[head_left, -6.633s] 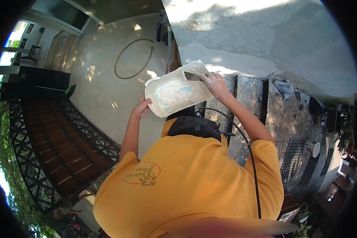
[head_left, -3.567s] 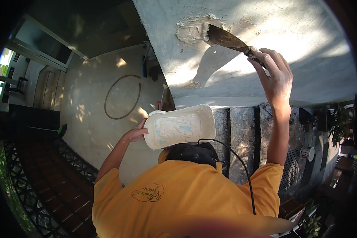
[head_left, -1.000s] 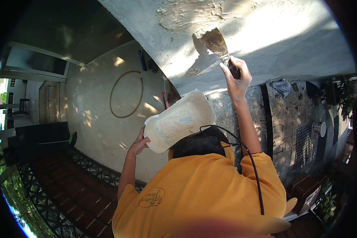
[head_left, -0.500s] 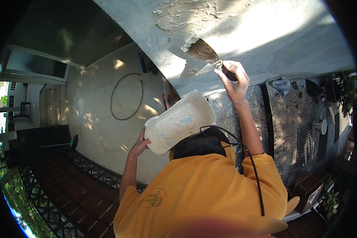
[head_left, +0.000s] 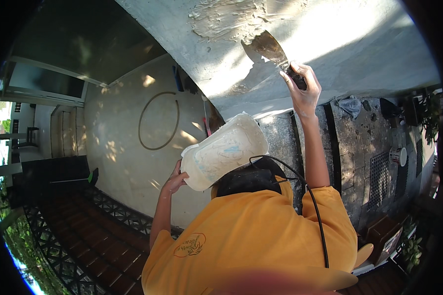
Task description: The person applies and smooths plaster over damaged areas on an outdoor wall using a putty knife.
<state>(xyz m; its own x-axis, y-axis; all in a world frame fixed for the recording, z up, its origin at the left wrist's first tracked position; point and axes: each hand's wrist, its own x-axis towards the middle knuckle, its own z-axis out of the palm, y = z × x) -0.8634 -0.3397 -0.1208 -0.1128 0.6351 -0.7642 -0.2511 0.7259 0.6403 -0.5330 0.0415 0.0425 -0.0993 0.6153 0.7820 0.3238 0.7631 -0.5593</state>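
Note:
My right hand (head_left: 306, 96) is closed around the dark handle of a putty knife (head_left: 270, 46). The wide, stained blade meets or nearly meets the pale wall (head_left: 202, 59) at the lower edge of a rough putty patch (head_left: 226, 22); exact contact is hard to tell. A shadow of the blade falls on the wall just below it. My left hand (head_left: 174, 181) grips the end of a white plastic tub (head_left: 197, 173), thumb over the rim. Smeared off-white putty (head_left: 231, 150) with bluish streaks coats the tub's inside.
A black cable (head_left: 312, 191) runs over my yellow shirt. On the pale floor to the left lies a curved hose (head_left: 140, 120). Grey paving, a metal grate (head_left: 378, 177) and a white bucket (head_left: 397, 156) are at the right. Dark lattice railing (head_left: 118, 211) borders the lower left.
My right hand has moved the putty knife up and to the right along the wall. The putty clump seen at the blade's edge no longer stands out. The tub has barely shifted.

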